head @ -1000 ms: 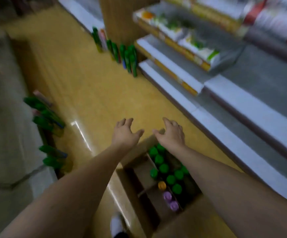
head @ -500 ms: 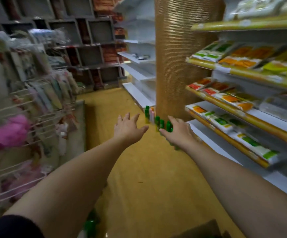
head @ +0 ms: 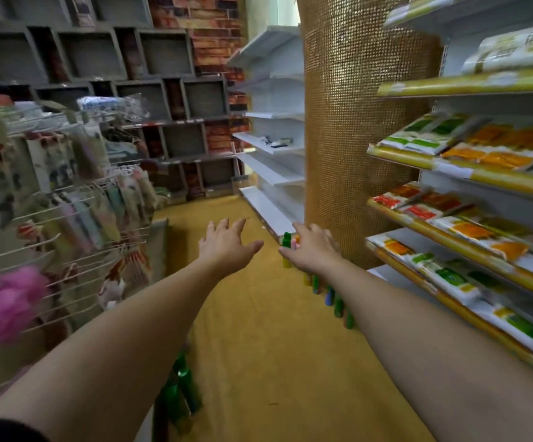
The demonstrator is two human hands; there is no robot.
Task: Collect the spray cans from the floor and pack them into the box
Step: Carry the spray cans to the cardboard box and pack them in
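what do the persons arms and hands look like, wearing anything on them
The left hand and right hand are bare, with no gloves, and no watch or rings that can be made out. Both forearms are uncovered. A dark sleeve edge shows on the left arm at the bottom left corner. No sleeve shows on the right arm within the picture.

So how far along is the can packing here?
Done: cannot tell, the box is out of view. In hand: nothing; the left hand and right hand are open and empty, reaching toward the row of cans by the pillar. Left: that row is on the floor, and the near cans sit under the left arm.
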